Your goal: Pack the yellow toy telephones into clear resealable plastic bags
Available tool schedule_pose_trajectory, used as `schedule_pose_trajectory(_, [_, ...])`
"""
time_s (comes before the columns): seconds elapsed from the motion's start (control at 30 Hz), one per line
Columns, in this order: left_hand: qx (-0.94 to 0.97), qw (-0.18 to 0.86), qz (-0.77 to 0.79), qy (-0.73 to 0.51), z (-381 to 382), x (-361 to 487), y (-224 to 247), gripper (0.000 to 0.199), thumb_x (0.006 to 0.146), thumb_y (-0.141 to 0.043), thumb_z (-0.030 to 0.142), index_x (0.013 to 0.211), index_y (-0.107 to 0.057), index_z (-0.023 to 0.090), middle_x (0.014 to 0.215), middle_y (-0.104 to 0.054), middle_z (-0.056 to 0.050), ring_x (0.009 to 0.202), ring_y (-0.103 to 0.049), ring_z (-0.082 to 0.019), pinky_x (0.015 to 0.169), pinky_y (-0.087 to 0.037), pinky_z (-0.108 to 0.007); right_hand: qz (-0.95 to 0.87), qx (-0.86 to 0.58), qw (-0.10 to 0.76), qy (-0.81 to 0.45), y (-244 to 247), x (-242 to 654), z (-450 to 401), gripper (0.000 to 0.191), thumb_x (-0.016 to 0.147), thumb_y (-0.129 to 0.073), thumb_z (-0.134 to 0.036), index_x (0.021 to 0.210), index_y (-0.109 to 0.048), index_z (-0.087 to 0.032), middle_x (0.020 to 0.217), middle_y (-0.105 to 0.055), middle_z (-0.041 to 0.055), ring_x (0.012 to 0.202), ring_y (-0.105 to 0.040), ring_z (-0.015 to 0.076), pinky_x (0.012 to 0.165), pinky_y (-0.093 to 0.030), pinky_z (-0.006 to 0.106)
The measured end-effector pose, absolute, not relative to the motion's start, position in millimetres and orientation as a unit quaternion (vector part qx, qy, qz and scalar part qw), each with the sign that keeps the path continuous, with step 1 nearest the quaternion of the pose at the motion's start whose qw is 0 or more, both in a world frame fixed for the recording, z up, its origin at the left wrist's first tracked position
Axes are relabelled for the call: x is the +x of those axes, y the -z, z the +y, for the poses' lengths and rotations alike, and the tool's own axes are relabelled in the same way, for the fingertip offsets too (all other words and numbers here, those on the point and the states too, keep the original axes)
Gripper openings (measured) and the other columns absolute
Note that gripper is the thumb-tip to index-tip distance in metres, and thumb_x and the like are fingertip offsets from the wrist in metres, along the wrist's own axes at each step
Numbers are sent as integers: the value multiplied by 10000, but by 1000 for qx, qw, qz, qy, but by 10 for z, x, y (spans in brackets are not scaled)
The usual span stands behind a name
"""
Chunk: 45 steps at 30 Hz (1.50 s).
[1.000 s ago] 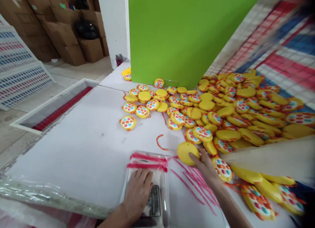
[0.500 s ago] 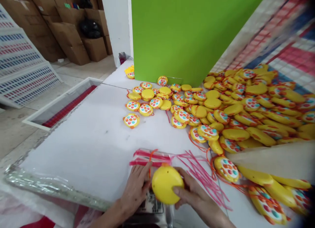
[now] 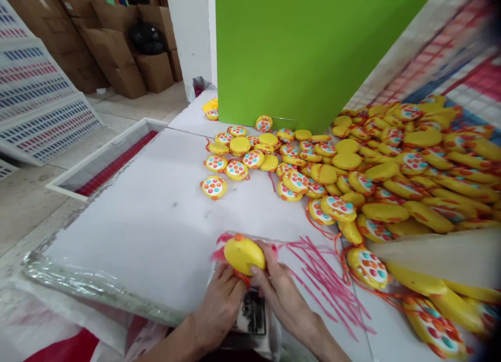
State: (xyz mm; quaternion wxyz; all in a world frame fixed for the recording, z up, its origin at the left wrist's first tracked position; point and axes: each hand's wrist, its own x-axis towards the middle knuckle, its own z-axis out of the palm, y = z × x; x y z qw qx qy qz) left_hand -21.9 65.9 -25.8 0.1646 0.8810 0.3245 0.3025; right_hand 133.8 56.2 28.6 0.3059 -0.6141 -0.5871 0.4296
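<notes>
My right hand (image 3: 284, 281) is closed on the edge of a round yellow plastic toy (image 3: 245, 255), its plain back turned upward and tilted. My left hand (image 3: 223, 299) sits just below the toy, fingers curled in around an orange cord (image 3: 243, 278); its fingertips are partly hidden. Behind the toy, pink strips in a clear wrapper (image 3: 221, 247) lie on the white tabletop (image 3: 148, 226). Loose pink strips (image 3: 324, 284) spread to the right of my right hand. Under my hands is a metal device with a dark top (image 3: 252, 315).
A large heap of similar yellow toys (image 3: 385, 210) with colored dots fills the right side. Several more lie mid-table before a green panel (image 3: 305, 54). White crates (image 3: 43, 91), a white tray (image 3: 70, 190) and cardboard boxes (image 3: 156, 70) stand at the left.
The yellow toy has moved up and slightly left and now tilts away. My left hand has closed beneath it, gathering the orange cord that stood stretched upward before.
</notes>
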Motion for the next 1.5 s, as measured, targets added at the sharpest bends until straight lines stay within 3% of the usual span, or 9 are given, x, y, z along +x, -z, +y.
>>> schedule_pose_trajectory(0.1, [875,178,311,-325,671,-340,55,138,886,-429,116,906,-563,145,750,-635,-30,759,-542,-176,827,-410,-353,-680,-615,237,-322,-196,1410,457,456,917,-362,-311,1366,-315,-250,1161,-599,98,1015,-599,234,862,-496,367])
schedule_pose_trajectory(0.2, [829,222,364,-361,749,-531,-102,134,869,-453,123,893,-574,175,803,-641,-30,793,-550,-172,809,-421,-319,-700,-628,216,-263,-135,1501,351,466,930,-338,-299,1389,-274,-250,1153,-616,95,966,-630,218,821,-517,342])
schedule_pose_trajectory(0.33, [662,440,528,-300,903,-624,-133,172,865,-478,290,980,-570,201,859,-651,-33,790,-591,-173,662,-455,-247,-704,-633,232,-225,-137,1530,302,459,937,-325,-302,1389,-277,-237,1128,-635,91,907,-655,198,763,-537,300])
schedule_pose_trajectory(0.47, [593,586,488,-258,1000,-465,-80,238,857,-453,336,767,-583,158,720,-615,-25,688,-564,-156,625,-431,-230,-723,-616,220,-222,-234,1513,363,421,948,-292,-286,1358,-334,-199,1093,-651,98,918,-651,183,745,-531,270])
schedule_pose_trajectory(0.6, [589,571,502,-274,994,-364,-89,254,859,-440,340,706,-538,162,658,-567,-1,623,-511,-131,578,-385,-210,-748,-602,132,-246,-335,1536,446,316,952,-289,-255,1045,-590,-227,869,-684,40,760,-658,160,680,-509,251])
schedule_pose_trajectory(0.73, [556,614,485,-279,959,-357,-127,247,856,-450,355,716,-524,166,710,-591,-12,657,-539,-136,606,-415,-211,-780,-586,42,-217,-339,1495,496,216,888,-456,-209,747,-619,-222,753,-642,9,667,-625,161,609,-468,248])
schedule_pose_trajectory(0.97, [530,679,434,-264,998,-342,-77,192,822,-490,309,905,-570,155,757,-627,-27,721,-580,-169,641,-445,-235,-732,-625,201,-182,-224,1224,613,130,861,-507,-145,916,-595,-223,838,-631,6,756,-604,148,671,-437,231])
schedule_pose_trajectory(1.23, [658,555,457,-225,1000,-230,-209,222,826,-414,231,714,-588,150,637,-582,-13,616,-515,-157,568,-379,-229,-758,-626,138,-118,-245,1086,738,146,832,-491,-106,756,-584,-188,728,-624,14,630,-583,143,562,-385,232])
schedule_pose_trajectory(1.5, [641,576,462,-210,963,-393,-32,256,866,-418,358,920,-601,188,827,-668,-54,787,-633,-201,718,-482,-274,-563,-759,291,-148,-135,1809,569,173,792,-455,-229,800,-622,-184,708,-661,21,590,-590,127,597,-436,212])
